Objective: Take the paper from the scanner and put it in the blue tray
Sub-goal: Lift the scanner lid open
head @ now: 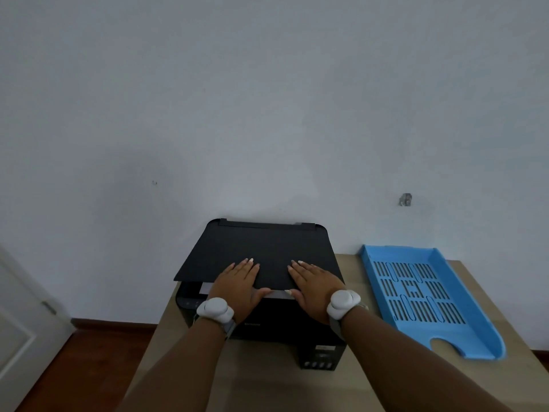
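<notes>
A black scanner (282,325) stands on a light wooden table (267,388) against the wall. Its lid (261,245) is lifted slightly at the front. Under the lid's front edge a thin strip of white paper (205,288) shows. My left hand (239,282) and my right hand (315,285) lie side by side on the lid's front, fingers flat on top and thumbs hooked under its edge. Both wrists carry white bands. The blue slotted tray (398,250) lies on the table right of the scanner, with nothing in it.
A plain white wall rises behind the table, with a small metal fixture (405,200) above the tray. A white door (17,322) is at the far left, and dark wooden floor (89,367) lies left of the table.
</notes>
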`<action>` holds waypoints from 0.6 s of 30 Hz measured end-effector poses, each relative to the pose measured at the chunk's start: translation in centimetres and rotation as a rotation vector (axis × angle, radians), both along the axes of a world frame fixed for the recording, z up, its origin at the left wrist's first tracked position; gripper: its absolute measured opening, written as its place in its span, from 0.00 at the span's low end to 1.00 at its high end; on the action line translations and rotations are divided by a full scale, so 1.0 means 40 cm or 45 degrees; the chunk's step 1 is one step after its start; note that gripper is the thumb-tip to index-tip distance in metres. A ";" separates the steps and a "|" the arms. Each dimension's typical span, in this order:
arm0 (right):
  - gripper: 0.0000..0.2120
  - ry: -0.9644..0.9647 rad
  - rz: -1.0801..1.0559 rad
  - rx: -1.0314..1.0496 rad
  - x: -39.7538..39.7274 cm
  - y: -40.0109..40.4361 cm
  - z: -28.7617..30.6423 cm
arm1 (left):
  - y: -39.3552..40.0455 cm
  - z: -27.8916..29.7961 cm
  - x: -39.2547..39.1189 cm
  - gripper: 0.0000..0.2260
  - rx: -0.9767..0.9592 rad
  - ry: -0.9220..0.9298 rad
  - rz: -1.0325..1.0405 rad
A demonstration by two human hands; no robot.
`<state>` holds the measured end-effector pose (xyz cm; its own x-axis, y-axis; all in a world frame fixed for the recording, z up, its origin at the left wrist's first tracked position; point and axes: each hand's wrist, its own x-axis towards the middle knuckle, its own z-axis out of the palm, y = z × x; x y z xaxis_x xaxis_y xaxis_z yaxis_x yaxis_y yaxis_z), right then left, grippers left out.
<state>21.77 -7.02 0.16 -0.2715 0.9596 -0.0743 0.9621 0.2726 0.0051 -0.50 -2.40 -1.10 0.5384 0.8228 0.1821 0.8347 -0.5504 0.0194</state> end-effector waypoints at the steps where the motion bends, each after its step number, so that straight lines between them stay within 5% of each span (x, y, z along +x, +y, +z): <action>1: 0.31 0.011 0.001 0.001 0.003 0.004 0.010 | -0.006 0.018 0.005 0.43 0.006 -0.053 0.014; 18: 0.23 0.190 -0.046 0.207 -0.003 0.005 0.130 | -0.018 0.148 0.042 0.39 0.352 -0.231 0.082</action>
<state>21.65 -6.83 5.35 -0.2334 0.9649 0.1204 0.9645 0.2454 -0.0971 1.18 -3.14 4.83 0.4251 0.7604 0.4909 0.8647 -0.5015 0.0281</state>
